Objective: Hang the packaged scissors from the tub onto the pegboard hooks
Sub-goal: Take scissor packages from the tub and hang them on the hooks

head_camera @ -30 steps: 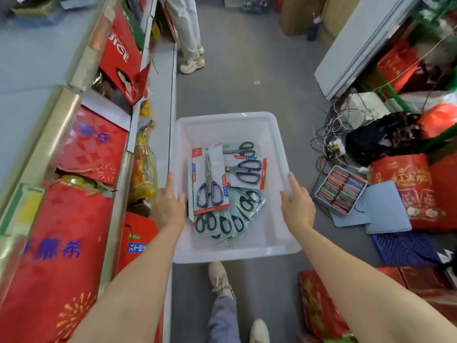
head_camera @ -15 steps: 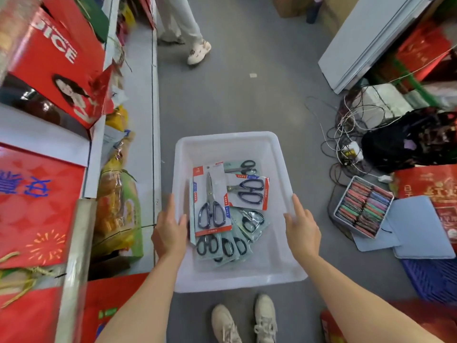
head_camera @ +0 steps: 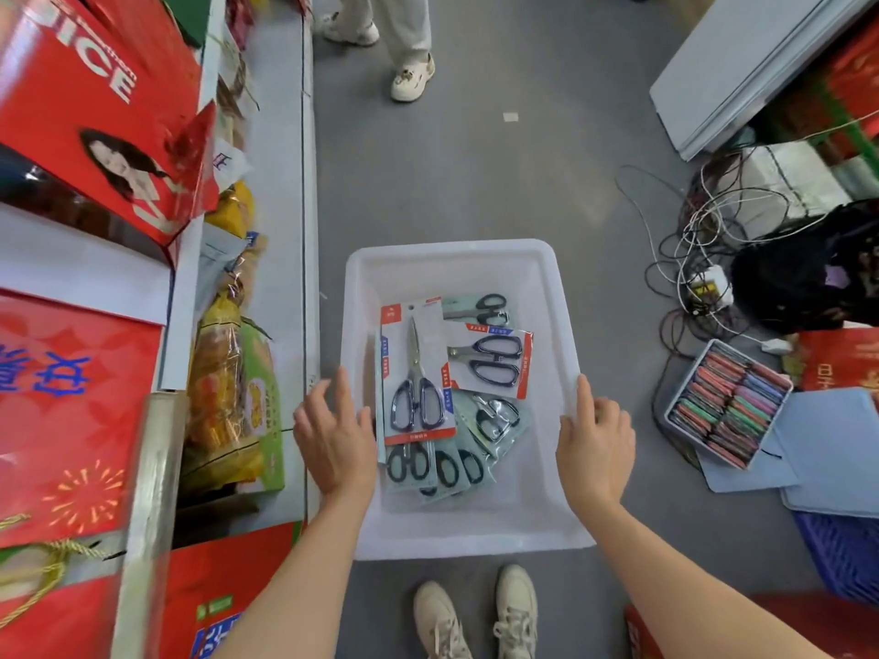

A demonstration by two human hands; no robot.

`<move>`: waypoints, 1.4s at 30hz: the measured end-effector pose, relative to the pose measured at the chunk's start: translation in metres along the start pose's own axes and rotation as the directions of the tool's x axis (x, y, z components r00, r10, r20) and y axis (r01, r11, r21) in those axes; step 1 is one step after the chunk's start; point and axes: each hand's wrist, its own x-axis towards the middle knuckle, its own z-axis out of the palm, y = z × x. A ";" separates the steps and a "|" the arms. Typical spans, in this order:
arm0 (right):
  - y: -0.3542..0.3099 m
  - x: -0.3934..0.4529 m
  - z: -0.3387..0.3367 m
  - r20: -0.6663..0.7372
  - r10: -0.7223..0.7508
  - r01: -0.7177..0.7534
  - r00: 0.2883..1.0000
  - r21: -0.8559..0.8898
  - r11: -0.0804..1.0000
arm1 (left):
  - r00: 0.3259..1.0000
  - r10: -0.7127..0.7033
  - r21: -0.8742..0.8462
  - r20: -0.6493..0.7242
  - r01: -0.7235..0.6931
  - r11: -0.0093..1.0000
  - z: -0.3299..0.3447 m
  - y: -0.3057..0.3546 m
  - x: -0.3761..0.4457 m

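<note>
A white plastic tub (head_camera: pixel 452 247) sits on the grey floor just ahead of my shoes. Inside lie several carded packs of scissors. A long silver pair with dark handles (head_camera: pixel 418 373) is on top, and a dark-handled pair (head_camera: pixel 494 359) lies crosswise to its right. My left hand (head_camera: pixel 333 439) is over the tub's left rim with fingers spread, holding nothing, its thumb near the packs. My right hand (head_camera: pixel 594 444) rests on the right rim with fingers extended. No pegboard is in view.
Shelving on the left holds red gift boxes (head_camera: pixel 71 397) and snack bags (head_camera: pixel 233 401). Another person's legs (head_camera: pixel 409 40) stand up the aisle. On the right are tangled cables (head_camera: pixel 689 240), a tray of coloured items (head_camera: pixel 727 401), a blue crate (head_camera: pixel 842 554) and leaning grey panels (head_camera: pixel 737 64).
The tub has come down to the floor in front of my feet. My left hand's fingers have spread and lifted from the rim. My right hand stays at the right rim.
</note>
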 end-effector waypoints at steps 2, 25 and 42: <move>-0.006 0.003 0.004 -0.067 -0.050 0.044 0.996 -0.082 0.996 | 0.989 0.145 0.029 -0.029 -0.144 0.989 0.003 0.006 0.002; -0.144 0.037 0.085 0.507 0.136 -0.410 0.851 0.479 0.776 | 0.938 -0.013 0.123 0.347 -0.032 0.992 0.034 0.045 0.021; -0.084 0.090 -0.022 0.270 0.210 -0.339 0.940 0.651 0.680 | 0.907 -0.073 -0.345 0.415 0.231 0.910 0.062 0.092 -0.003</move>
